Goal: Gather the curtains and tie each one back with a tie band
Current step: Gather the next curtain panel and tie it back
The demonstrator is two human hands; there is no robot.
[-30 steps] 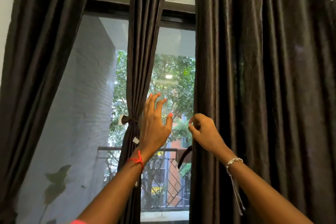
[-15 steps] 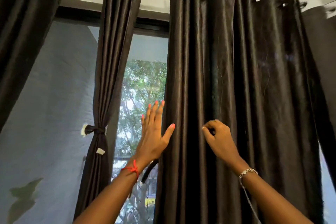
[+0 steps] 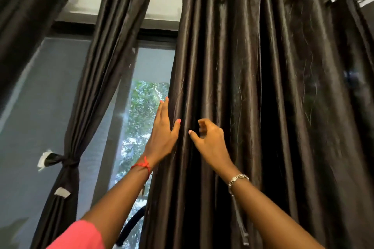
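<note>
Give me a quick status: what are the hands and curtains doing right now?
Left hand flat on loose curtain edge. Right hand curled at a fold, grip unclear. Neighbouring curtain already tied with band. Nothing blocking.

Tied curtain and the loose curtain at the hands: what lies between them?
Head view: between tied curtain and loose curtain, a strip of window showing green trees.

A knotted red thread band [image 3: 142, 164] is recorded on the left wrist. A silver chain bracelet [image 3: 237, 180] is worn on the right wrist, with a thin grey cord [image 3: 240, 220] hanging from it. Pink polish is noted on the nails of the left grip [image 3: 164, 133] and the right grip [image 3: 210, 141]. A coral-pink sleeve [image 3: 79, 236] is seen at the left upper arm; both forearms are uncovered.
</note>
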